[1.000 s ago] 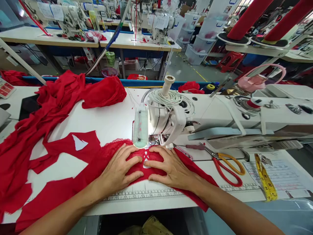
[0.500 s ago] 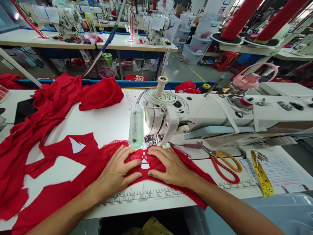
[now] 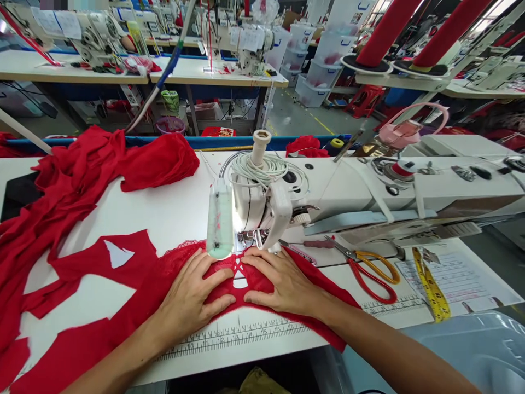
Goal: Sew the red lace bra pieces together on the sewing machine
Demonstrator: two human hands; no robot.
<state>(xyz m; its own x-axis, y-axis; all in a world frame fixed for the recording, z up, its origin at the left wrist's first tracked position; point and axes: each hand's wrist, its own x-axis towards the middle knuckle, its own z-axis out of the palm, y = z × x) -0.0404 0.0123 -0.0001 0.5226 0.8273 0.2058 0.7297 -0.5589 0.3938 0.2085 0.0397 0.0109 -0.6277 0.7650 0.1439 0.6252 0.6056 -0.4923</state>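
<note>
Press lightly with left hand (image 3: 191,290) and right hand (image 3: 287,285), set apart, both palm-down with fingers spread and clamped on nothing, on the red lace-edged fabric (image 3: 261,282) spread over the white tabletop (image 3: 164,205), just in front of the metal presser foot (image 3: 248,237) of the white sewing machine (image 3: 250,205). Cannot tell whether caught beneath the foot. To work well, smooth evenly from both sides, keep the red crossed straps (image 3: 238,268) untwisted, and stay clear of the foot. Compared with one second ago, find more tabletop showing below those straps, less covered by the right hand.
</note>
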